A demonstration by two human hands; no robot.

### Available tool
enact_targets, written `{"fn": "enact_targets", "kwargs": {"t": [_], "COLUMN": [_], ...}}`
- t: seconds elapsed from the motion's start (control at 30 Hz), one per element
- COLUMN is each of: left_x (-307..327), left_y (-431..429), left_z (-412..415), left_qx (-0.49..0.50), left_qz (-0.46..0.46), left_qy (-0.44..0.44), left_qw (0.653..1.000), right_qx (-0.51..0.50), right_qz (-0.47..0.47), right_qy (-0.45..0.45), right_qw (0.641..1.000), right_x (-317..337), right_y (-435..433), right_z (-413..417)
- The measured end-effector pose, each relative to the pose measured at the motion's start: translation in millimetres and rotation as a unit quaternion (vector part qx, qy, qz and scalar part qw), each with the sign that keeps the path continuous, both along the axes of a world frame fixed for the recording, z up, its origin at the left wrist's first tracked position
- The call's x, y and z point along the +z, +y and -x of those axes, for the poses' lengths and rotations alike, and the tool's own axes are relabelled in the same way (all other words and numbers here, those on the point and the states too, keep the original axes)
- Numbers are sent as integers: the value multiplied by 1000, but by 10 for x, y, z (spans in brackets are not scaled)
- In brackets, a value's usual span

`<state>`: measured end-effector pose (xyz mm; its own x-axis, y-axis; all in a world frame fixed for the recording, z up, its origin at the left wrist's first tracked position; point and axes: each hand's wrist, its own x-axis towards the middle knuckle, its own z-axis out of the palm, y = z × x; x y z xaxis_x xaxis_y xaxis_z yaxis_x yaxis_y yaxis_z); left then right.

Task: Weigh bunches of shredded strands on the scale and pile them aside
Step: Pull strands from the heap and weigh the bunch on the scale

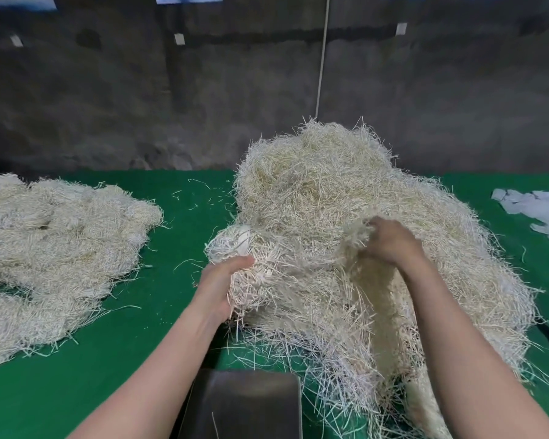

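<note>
Scale pan nearest; left hand and right hand clutch pale, tangled, perhaps paper strands.

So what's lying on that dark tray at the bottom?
Only one stray strand lies on the dark tray. Strands from the big heap crowd its right edge and may hide a little of it. Its near end runs out of the picture.
</note>
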<state>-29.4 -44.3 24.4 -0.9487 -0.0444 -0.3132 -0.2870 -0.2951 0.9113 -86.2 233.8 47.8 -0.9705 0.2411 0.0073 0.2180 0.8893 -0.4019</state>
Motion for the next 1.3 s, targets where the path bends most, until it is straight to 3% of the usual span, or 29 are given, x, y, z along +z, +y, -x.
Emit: {"fn": "enact_targets", "kwargs": {"t": [0.1,0.2,0.3,0.37,0.43,0.53,0.6,0.67,0.7,0.83,0.9,1.03,1.1,1.2,1.3], "left_x": [55,156,287,247,203,177,102,75,68,74,64,-23,-16,44,229], "left_y": [78,179,272,324,360,322,276,263,263,270,345,328,191,78,36], "left_z": [23,13,-3,35,40,99,211,287,315,445,411,392,428,445,452], "left_qx": [-21,-55,-71,-136,-207,-274,-277,-276,-258,-89,-39,-5,12,64,172], "left_qz": [8,23,-39,-89,-54,161,354,481,497,445,480,595,610,563,397], "left_qy": [1,16,13,-15,-44,-25,-21,-5,15,100,159,220,218,241,228], "left_qw": [1000,998,997,987,976,948,893,832,828,886,862,773,762,788,872], "right_qx": [155,325,232,133,114,193,225,241,249,270,253,172,141,106,79], "right_qz": [56,98,247,344,360,297,184,155,158,60,12,58,3,-103,-167], "right_qy": [35,-50,-88,-95,-49,52,94,96,87,58,94,154,157,74,-31], "right_qw": [986,939,937,924,925,934,952,953,952,959,963,971,977,986,982], "right_x": [213,70,-315,-599,-602,-419,-402,-458,-505,-755,-862,-857,-860,-994,-1270], "right_y": [-259,-717,-874,-892,-894,-885,-831,-779,-774,-733,-725,-692,-585,-412,-274], "right_z": [-73,-214,-429,-496,-418,-196,-89,-79,-86,-29,1,42,66,41,-65]}}
